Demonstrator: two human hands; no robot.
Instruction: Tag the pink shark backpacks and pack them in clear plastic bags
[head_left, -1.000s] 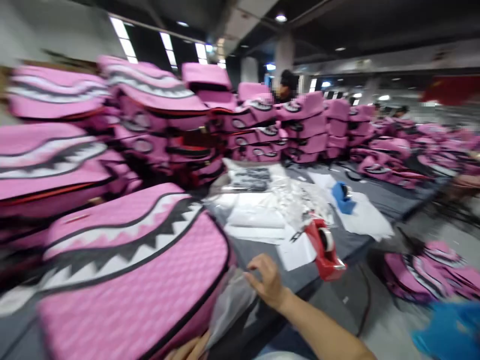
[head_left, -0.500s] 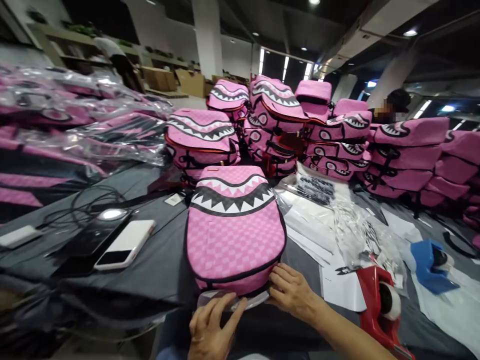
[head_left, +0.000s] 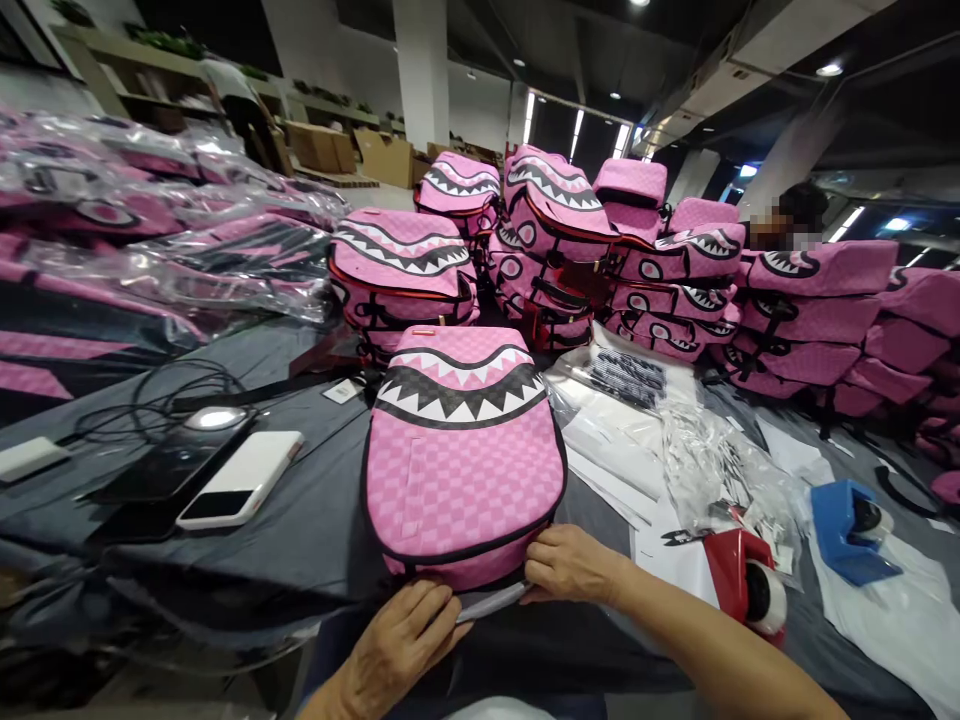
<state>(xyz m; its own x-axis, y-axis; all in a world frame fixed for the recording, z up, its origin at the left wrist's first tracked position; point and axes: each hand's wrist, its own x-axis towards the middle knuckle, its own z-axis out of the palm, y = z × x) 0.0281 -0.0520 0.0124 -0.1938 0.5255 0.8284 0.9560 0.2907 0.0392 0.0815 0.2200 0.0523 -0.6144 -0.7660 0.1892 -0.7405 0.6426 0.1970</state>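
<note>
A pink checkered backpack (head_left: 465, 480) with a black-and-white toothed mouth print lies front side up on the dark table before me. Along its near end runs a strip of translucent plastic (head_left: 491, 601), which looks like the edge of a bag. My left hand (head_left: 401, 635) has its fingers closed on the plastic at the backpack's lower left corner. At the lower right corner, my right hand (head_left: 574, 570) pinches the other end of the strip, its fingers against the backpack's side. How far the plastic reaches under the backpack is hidden.
Stacked pink backpacks (head_left: 555, 240) rise behind, and plastic-wrapped ones (head_left: 135, 220) lie left. A white power bank (head_left: 241, 480) and dark phone (head_left: 176, 455) sit left. Right are papers (head_left: 667, 550), pliers (head_left: 684, 537), a red tape dispenser (head_left: 731, 570) and a blue one (head_left: 844, 535). People stand farther back.
My left hand has shifted a little left, and its spread fingers have drawn together on the plastic. The strip looks straighter between the hands. The view has shifted slightly.
</note>
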